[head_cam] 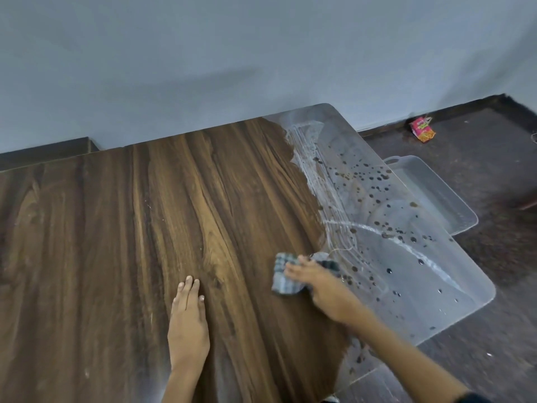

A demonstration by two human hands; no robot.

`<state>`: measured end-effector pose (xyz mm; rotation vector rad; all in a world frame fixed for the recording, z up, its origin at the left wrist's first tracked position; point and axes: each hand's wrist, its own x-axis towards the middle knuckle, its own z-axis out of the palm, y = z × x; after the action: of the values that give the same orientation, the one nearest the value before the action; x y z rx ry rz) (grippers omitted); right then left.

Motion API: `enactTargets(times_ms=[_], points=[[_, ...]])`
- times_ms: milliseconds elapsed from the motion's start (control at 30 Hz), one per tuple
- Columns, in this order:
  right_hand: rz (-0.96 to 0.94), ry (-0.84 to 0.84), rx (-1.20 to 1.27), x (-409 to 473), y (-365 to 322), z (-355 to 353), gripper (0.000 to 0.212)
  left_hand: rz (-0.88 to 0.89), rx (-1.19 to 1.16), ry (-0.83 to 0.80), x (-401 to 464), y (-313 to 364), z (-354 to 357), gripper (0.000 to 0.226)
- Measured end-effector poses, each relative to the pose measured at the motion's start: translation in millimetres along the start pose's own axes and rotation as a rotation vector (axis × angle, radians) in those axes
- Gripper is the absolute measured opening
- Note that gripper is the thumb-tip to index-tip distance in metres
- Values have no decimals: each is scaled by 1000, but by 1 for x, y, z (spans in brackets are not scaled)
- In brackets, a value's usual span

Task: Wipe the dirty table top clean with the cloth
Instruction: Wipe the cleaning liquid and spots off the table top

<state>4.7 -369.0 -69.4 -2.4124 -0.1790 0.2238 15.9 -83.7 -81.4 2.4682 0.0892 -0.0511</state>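
My right hand presses a crumpled checked cloth on the wood-grain table; my left hand lies flat, fingers together.

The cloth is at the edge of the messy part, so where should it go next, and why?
Probably sweep the cloth to the right, farther from the left hand. The right hand presses it down beside the white film and dark spots that cover the table's right end; the wood on the left looks clean.

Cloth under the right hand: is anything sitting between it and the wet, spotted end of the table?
Nothing visible. The cloth under the right hand already lies at the edge of the wet patch; only droplets and streaks lie ahead on the table.
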Motion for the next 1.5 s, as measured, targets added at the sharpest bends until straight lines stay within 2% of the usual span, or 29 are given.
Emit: enactTargets(times_ms=[67,200,267,400,467,600,733,800,900,1000,1067,1167,1300,1367,1500], points=[[166,65,-12,23,10,-25,63,17,16,-4,-6,-2,-1,42],[261,124,-48,62,-11,-6,75,17,32,-1,-21,-5,1,42],[171,92,-46,47,-30,21,80,19,45,-4,-29,-5,1,42],[-140,-146,-58,-24,-39,48,75,32,69,-27,-41,-7,0,43],[-148,-188,-54,-54,-25,40,73,34,69,-24,-45,-6,1,42],[120,-18,-32,-47,2,-14,64,27,61,-21,-46,-5,1,42],[193,72,-69,3,-3,-23,72,-12,60,-11,-46,2,3,42],[135,60,-54,3,-16,-2,75,-23,56,-3,-48,6,5,42],[-79,-156,-76,-37,-28,28,80,-50,40,-1,-49,13,8,41],[-213,-321,-80,-85,-15,16,77,-76,38,13,-50,18,11,41],[-188,-320,-108,-102,1,-14,76,-86,39,17,-51,21,15,42],[-30,-219,-125,-76,27,-47,72,-105,55,7,-55,25,19,43],[32,-120,-99,-34,16,-28,71,-134,74,-10,-64,36,27,44],[-45,-120,-81,-42,-1,-5,74,-130,79,-22,-67,40,30,44],[-339,-367,-122,-90,-13,17,82,-144,95,-26,-67,44,35,45]])
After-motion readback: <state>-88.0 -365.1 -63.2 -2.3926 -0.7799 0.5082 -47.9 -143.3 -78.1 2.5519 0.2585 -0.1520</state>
